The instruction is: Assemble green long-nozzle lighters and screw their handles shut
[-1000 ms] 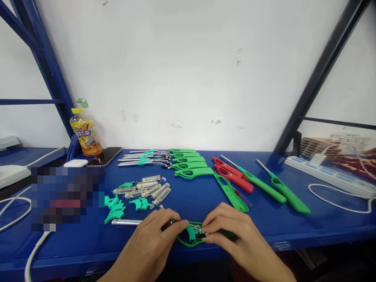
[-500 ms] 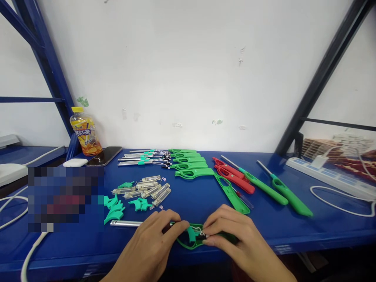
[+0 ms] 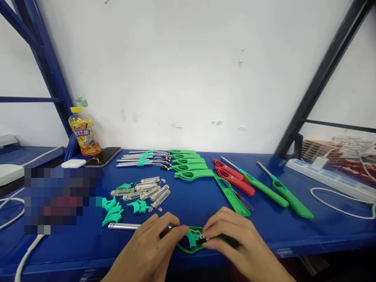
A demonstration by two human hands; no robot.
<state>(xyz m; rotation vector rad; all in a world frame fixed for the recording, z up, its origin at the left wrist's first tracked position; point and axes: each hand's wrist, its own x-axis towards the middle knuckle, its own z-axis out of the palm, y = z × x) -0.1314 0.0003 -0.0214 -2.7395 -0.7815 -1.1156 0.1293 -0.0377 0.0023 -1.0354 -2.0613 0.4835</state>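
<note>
At the lower centre of the frame, a person's left hand (image 3: 152,241) curls over the front end of an open, bright-green plastic handle shell (image 3: 189,250), a slim silver metal tube (image 3: 123,226) extending leftward, while the right hand (image 3: 235,237) pinches a small black part (image 3: 201,241) beside a curved teal plastic trigger (image 3: 191,239). Delicate work like this likely rewards a steady left hold, light right-hand pressure and thin white wires (image 3: 196,232) tucked inside the shell's rim, clear of the trigger.
</note>
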